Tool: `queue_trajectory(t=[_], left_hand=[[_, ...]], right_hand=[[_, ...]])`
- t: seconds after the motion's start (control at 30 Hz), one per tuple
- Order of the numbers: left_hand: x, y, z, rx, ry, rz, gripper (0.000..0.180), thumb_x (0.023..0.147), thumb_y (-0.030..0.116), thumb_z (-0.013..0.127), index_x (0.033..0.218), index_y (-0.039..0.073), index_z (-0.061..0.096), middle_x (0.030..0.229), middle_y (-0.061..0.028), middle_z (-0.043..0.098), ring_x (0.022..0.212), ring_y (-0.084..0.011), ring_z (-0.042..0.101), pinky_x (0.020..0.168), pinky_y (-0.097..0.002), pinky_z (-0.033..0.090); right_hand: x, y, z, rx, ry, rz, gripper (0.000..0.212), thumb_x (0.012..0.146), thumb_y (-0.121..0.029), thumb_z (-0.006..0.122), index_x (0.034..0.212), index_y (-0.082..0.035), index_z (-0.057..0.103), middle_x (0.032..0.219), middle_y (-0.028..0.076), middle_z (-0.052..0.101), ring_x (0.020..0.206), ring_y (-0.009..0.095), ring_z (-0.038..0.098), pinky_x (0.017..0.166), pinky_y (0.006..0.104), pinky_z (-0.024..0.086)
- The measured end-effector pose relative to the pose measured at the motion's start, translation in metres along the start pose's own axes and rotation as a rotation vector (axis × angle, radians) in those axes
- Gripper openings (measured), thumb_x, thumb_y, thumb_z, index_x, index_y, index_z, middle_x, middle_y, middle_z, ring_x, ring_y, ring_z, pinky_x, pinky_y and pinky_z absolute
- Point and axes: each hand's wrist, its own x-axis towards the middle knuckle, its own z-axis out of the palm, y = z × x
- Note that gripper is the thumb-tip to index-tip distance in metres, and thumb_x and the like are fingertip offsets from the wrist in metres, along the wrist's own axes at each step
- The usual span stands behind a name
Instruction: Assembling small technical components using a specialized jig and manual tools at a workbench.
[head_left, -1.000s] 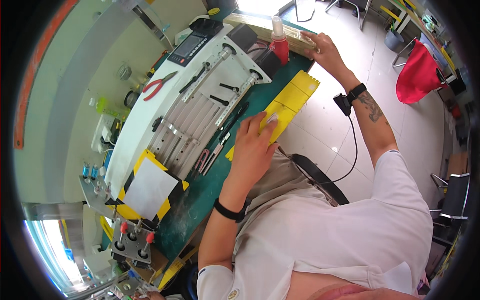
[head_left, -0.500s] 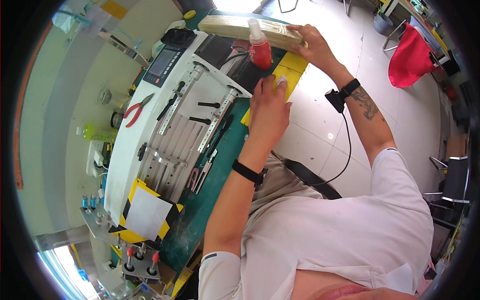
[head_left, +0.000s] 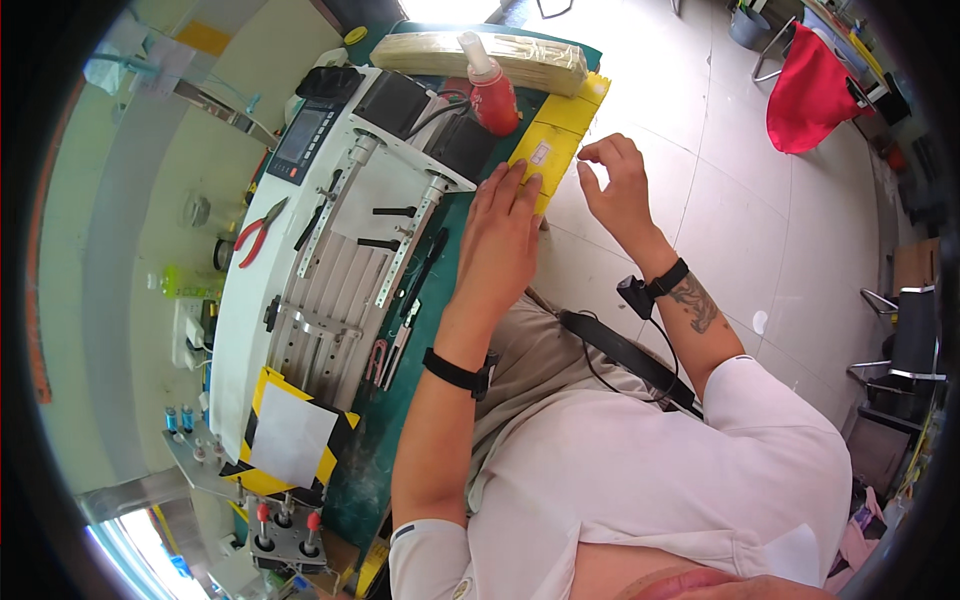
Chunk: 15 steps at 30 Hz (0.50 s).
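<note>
My left hand (head_left: 500, 235) lies with its fingers stretched out, their tips on the yellow strip (head_left: 560, 125) along the table's edge. Just beyond those fingertips, a small white label with reddish marks (head_left: 541, 152) rests on the strip. My right hand (head_left: 620, 190) hovers over the floor side of the edge, fingers bent and thumb apart, with nothing visible in it. A long pale bundle in clear wrap (head_left: 480, 60) lies at the far end of the table. In front of it stands a red bottle with a whitish cap (head_left: 493, 100).
Left of my left hand is a white machine with metal rails (head_left: 330, 260) and a control panel (head_left: 300, 140). Red-handled pliers (head_left: 258, 235) lie on its top. A pink-handled tool (head_left: 377, 360) sits on the green mat (head_left: 365, 470). A red cloth (head_left: 815, 90) hangs at far right.
My right hand has left the bundle's end and come nearer. My left hand has drawn back and flattened; the white label at its fingertips now lies uncovered on the strip.
</note>
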Motion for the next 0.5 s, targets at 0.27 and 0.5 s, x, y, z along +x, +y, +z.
queue_trajectory(t=[0.27,0.5], left_hand=[[0.000,0.000,0.003,0.004,0.011,0.026,0.054,0.099,-0.001,0.068,0.153,-0.001,0.060,0.164,-0.0215,0.055,0.156,-0.0440,0.048,0.129,-0.0535,0.042],[-0.002,-0.001,0.003,0.041,0.042,0.049,0.051,0.101,0.002,0.067,0.152,0.000,0.062,0.162,-0.0205,0.057,0.155,-0.0425,0.049,0.128,-0.0527,0.043]], right_hand=[[0.001,0.000,0.012,-0.022,0.030,-0.032,0.007,0.094,-0.002,0.074,0.097,-0.005,0.068,0.096,0.011,0.066,0.096,0.034,0.064,0.088,0.0468,0.048],[0.003,-0.006,0.020,-0.020,0.058,-0.009,0.006,0.098,-0.002,0.068,0.103,-0.003,0.064,0.103,0.015,0.064,0.101,0.038,0.062,0.090,0.0493,0.047]])
